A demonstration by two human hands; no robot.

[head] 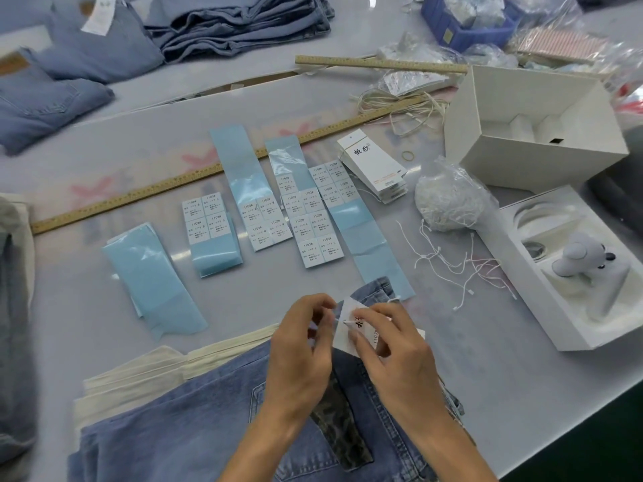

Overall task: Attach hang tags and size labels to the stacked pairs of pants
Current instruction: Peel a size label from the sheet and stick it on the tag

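Two bare forearms and two hands are visible from the lower edge of the view. The left hand [301, 346] and the right hand [393, 346] carry no gloves, no rings and no watch. No sleeve reaches the wrists; both forearms are uncovered. The fingernails are short and without polish.

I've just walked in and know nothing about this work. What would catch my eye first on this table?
Probably the two hands at the bottom centre: the left hand and right hand both pinch a white hang tag above the blue jeans. Just beyond them, light blue sticker strips carrying white size labels lie side by side across the middle of the table. To the right sits an open white box.
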